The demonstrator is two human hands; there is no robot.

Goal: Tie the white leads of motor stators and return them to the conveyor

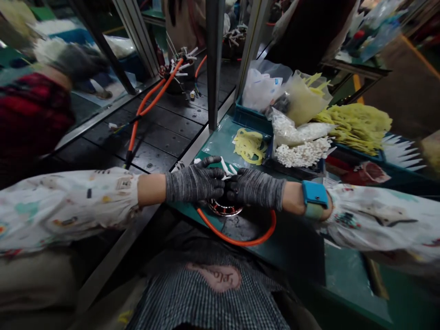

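A ring-shaped motor stator (225, 210) with a shiny metal rim and reddish windings lies at the front of the green bench. White sleeved leads (227, 167) stick up from it, and an orange cable (240, 241) loops around its near side. My left hand (197, 182), in a grey-black knit glove, grips its left side with the thumb raised. From the right, my right hand (256, 187), gloved alike, curls its fingers onto its top. The fingertips almost meet over the middle, hiding much of the stator and whatever small part they pinch.
Yellow flat pieces (250, 144) lie beyond my hands. Blue bins (252, 118) at the right hold bagged parts, white tubes (302, 153) and yellow strips (359, 123). A metal post (215, 68) rises ahead. Another orange-cabled stator (177, 75) sits on the dark conveyor (165, 130); a co-worker's gloved hand (77, 62) is left.
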